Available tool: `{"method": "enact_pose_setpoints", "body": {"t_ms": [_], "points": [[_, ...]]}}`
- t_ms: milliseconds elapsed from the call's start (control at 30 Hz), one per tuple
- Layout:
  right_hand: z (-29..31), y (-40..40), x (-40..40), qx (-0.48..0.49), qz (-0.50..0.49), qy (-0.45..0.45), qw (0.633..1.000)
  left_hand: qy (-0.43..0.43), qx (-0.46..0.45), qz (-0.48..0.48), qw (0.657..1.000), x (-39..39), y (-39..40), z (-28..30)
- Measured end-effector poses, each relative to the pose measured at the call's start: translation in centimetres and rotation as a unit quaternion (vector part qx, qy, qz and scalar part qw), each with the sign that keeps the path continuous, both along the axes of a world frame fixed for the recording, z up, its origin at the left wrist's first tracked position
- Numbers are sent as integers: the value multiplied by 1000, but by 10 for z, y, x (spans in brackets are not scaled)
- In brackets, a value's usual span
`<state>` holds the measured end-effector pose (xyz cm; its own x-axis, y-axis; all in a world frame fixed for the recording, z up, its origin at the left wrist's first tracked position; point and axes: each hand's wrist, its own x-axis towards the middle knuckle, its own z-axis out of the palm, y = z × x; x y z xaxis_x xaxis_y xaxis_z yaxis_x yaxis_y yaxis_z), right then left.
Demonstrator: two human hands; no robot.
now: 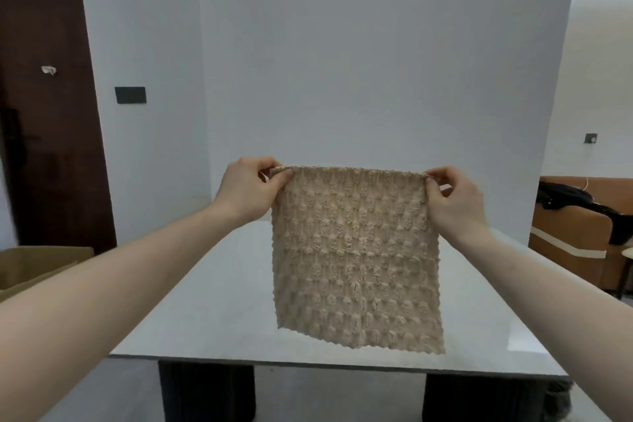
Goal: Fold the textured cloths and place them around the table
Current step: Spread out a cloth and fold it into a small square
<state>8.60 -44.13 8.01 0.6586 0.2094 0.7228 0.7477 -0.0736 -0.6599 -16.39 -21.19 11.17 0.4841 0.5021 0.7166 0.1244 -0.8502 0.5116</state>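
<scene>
Cloth (356,257), one piece, held up in the air above the bench (212,301), hanging free from its top edge. Bottom hem appears to clear the bench top, though from this angle I cannot tell whether it brushes it.

Hands: left hand (248,190) pinches the top left corner between thumb and fingers; right hand (452,199) pinches the top right corner the same way. Both are closed on the fabric, and the top edge is drawn nearly straight between them.

Handling, as judged: soft and limp, since it drapes straight down with no stiffness of its own. Probably light, as two fingertip pinches carry it. Thick, nubbly pile should give good grip, so slipping looks unlikely. Not fragile. Bulk may make folds spring open (worth pressing each crease flat on the bench). Corners are the sensible holds, as taken now; for a half fold, bring the top corners down to meet the bottom ones.

Looks: beige to cream, roughly square, covered in rows of raised puffy bobbles with narrow ribs between. Edges slightly scalloped. The lower hem slants, sitting lower on the right.

Only this one cloth is in view.
</scene>
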Motion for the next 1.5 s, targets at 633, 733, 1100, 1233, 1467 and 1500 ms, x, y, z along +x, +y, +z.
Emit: {"method": "enact_pose_setpoints", "body": {"t_ms": [633,733,1100,1233,1467,1500], "points": [[-129,71,72,-132,11,118,984,166,-153,105,969,86,73,-139],[-142,84,81,-129,9,133,983,169,-181,107,963,102,89,-156],[-166,101,92,-151,-5,129,980,107,-221,89,965,119,107,-181],[-163,83,80,-178,17,88,980,105,-210,46,971,100,96,-181],[-155,36,46,-191,53,42,979,126,-177,1,976,48,57,-181],[-155,29,41,-197,58,41,978,129,-174,-2,976,40,51,-181]]}}
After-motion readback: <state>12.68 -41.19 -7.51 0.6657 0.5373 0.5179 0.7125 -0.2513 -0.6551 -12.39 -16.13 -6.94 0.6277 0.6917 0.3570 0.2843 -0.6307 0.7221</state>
